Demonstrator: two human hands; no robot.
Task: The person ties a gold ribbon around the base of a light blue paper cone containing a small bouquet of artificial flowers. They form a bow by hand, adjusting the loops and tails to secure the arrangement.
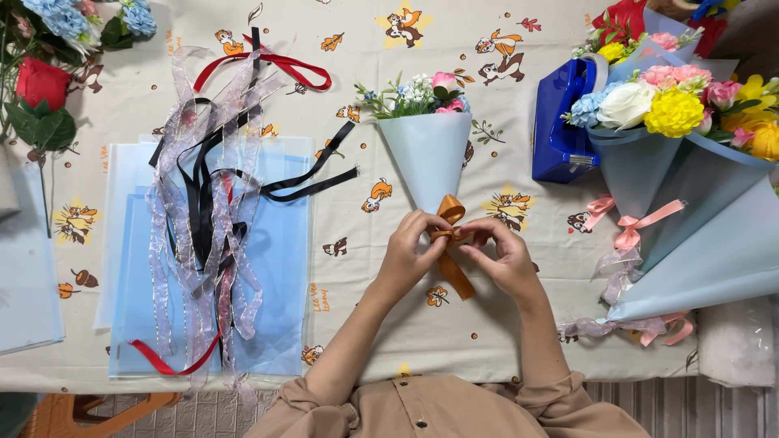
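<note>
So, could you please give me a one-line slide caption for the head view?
Left hand and right hand pinch an orange ribbon at the base of a small blue-wrapped bouquet.

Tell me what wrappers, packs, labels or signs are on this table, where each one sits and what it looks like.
Small bouquet: table centre, pale blue paper cone, orange ribbon held by left hand and right hand.
Big bouquets: right edge, pale blue cones, pink bows.
Wrapping sheets: left, flat stack, pale blue.
Tape dispenser: right of centre, dark blue.
Labels, signs, screens: none.
</note>
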